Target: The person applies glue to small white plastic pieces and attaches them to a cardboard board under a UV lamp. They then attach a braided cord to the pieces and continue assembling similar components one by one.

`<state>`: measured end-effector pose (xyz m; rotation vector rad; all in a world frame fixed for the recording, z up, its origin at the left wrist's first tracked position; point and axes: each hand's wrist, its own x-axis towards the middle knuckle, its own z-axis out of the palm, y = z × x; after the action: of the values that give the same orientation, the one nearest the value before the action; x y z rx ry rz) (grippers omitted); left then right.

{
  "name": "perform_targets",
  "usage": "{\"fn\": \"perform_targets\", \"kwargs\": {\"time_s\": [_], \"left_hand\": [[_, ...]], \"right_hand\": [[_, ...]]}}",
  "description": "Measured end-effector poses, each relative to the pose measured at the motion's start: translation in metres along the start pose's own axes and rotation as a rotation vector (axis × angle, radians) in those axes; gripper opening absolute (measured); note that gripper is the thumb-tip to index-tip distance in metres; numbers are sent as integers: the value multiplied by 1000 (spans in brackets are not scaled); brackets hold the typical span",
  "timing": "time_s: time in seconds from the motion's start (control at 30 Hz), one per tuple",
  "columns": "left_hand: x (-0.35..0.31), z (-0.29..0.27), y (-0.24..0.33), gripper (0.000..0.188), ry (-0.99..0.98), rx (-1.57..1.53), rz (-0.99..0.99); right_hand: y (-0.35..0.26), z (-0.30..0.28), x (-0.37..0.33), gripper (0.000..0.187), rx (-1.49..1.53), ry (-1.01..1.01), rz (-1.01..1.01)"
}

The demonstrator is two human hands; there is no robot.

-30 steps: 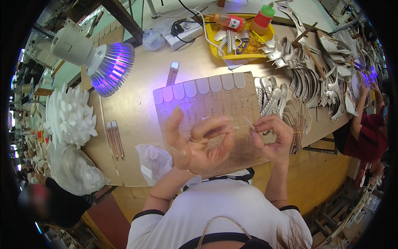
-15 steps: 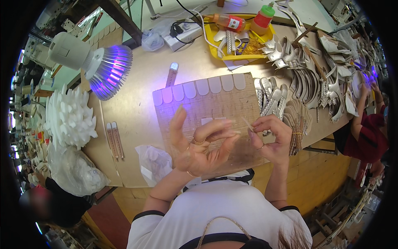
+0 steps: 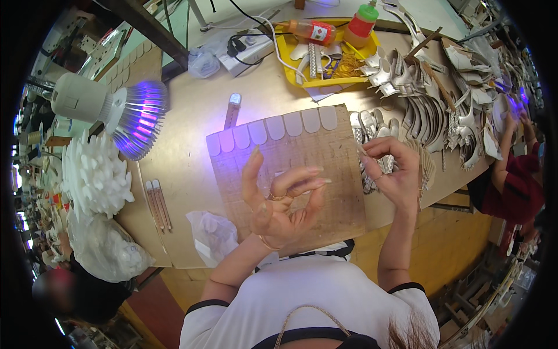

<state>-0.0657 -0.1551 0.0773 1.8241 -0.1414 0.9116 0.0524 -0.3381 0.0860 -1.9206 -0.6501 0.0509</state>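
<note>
Over a brown cardboard sheet [image 3: 331, 203] I hold my left hand [image 3: 285, 198] with thumb and fingertips in a pinch and one finger raised. Whatever that pinch holds, if anything, is too small to make out. My right hand [image 3: 395, 171], at the board's right edge, pinches a thin pale strip [image 3: 361, 150], seen nearly edge-on. Along the board's far edge lies a row of rounded whitish tabs [image 3: 274, 128]. Part of a small pale piece shows behind my left fingers.
At left hangs a finned lamp [image 3: 139, 119] with violet light, near a white spiky foam stack [image 3: 96, 168]. A yellow tray [image 3: 302, 79] holds bottles and thread. Silvery straps [image 3: 427, 122] crowd the right. A plastic bag [image 3: 212, 235] lies by my left forearm. Another person works far right.
My right hand has moved right and upward, away from my left hand, with the thin pale strip. My left hand keeps almost the same pose. The view has shifted slightly.
</note>
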Motion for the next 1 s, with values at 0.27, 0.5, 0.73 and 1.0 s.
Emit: {"fn": "perform_targets", "kwargs": {"time_s": [0.27,0.5,0.73,1.0], "left_hand": [[4,1,-4,107,-41,48,-10],[6,-2,-7,109,-89,48,46],[11,-4,0,106,-144,118,24],[22,-12,13,114,-125,119,-28]], "right_hand": [[6,2,3,12,-12,-28,28],[9,3,6,12,-3,-37,29],[9,2,6,16,23,-80,-22],[-31,29,-18,4,480,72,-71]]}}
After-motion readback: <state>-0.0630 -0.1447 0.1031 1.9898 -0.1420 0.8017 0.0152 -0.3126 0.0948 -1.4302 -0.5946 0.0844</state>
